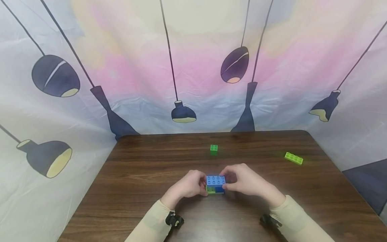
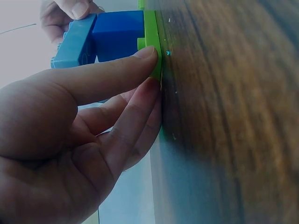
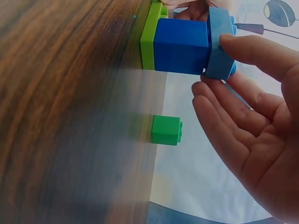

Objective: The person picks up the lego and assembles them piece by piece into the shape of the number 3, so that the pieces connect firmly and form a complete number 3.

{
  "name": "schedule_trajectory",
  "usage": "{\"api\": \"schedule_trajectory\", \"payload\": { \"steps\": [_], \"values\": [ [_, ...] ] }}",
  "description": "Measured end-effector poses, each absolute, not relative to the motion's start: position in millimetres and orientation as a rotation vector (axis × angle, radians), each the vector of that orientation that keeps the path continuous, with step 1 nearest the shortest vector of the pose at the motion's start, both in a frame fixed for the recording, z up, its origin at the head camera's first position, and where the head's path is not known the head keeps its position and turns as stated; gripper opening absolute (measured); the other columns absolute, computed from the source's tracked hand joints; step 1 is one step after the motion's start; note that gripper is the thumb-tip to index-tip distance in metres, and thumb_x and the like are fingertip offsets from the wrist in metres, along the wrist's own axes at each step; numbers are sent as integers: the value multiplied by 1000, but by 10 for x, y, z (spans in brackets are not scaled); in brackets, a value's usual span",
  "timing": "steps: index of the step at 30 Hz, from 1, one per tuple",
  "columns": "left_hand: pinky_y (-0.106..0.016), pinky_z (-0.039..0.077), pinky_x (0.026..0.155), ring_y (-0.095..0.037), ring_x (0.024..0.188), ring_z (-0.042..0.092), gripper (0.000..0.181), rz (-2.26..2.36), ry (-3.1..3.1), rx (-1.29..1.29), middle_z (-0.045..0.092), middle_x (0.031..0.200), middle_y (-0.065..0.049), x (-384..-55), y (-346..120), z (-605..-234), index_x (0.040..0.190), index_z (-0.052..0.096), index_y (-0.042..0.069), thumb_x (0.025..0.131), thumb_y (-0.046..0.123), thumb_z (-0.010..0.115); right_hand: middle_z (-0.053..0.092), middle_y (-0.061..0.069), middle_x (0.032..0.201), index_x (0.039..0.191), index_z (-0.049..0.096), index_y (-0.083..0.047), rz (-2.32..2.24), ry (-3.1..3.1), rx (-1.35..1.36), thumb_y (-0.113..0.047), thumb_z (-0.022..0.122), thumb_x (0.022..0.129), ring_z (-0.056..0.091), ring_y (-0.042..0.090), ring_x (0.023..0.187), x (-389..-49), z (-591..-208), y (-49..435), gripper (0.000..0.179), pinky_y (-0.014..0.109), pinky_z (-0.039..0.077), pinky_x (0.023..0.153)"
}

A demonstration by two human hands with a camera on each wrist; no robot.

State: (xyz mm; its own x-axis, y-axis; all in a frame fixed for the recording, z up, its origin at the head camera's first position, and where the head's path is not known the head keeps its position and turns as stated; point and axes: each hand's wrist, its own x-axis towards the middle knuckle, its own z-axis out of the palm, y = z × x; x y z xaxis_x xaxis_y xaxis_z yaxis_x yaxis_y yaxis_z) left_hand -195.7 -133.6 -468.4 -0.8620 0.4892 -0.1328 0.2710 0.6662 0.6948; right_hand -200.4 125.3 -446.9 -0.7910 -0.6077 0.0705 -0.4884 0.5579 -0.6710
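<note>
A flat lime-green toy brick (image 2: pixel 154 28) lies on the table, and my left hand (image 1: pixel 191 184) pinches its left end between thumb and fingers. On the right part of that brick stands a taller dark blue brick (image 3: pixel 181 45). My right hand (image 1: pixel 246 179) holds a flat light blue brick (image 1: pixel 215 180) over the dark blue one, thumb on one side and fingers on the other. In the left wrist view the light blue brick leans slightly, and a narrow gap shows beside the dark blue brick. Its studs face up.
A small green brick (image 1: pixel 213 150) stands farther back on the brown wooden table (image 1: pixel 145 161). Another lime-green flat brick (image 1: pixel 293 158) lies at the back right. A cloth backdrop (image 1: pixel 205 67) with painted lamps hangs behind and around the table.
</note>
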Motion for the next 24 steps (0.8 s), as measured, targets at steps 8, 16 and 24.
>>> {"api": "schedule_trajectory", "payload": {
  "steps": [8, 16, 24],
  "values": [
    [-26, 47, 61, -9, 67, 56, 28, 996, 2584, 623, 63, 75, 4, -1957, -1343, -4702, 89, 70, 7, 76, -1, 93, 78, -5, 110, 112, 79, -17, -1045, 2624, -943, -19, 90, 88, 75, 13, 100, -1996, -4478, 1251, 26, 40, 61, 88],
    [-26, 47, 61, -9, 66, 57, 27, 984, 2585, 631, 63, 75, 4, -1954, -1351, -4678, 88, 70, 8, 77, 1, 93, 78, -6, 110, 111, 80, -18, -998, 2678, -951, -19, 91, 87, 73, 12, 102, -1993, -4489, 1237, 27, 43, 60, 91],
    [-27, 48, 61, -10, 66, 57, 26, 987, 2577, 631, 63, 75, 3, -1964, -1354, -4674, 89, 71, 7, 77, 1, 93, 78, -4, 111, 112, 80, -17, -1039, 2659, -907, -15, 91, 87, 75, 15, 104, -1981, -4481, 1229, 27, 42, 61, 91]
  ]
}}
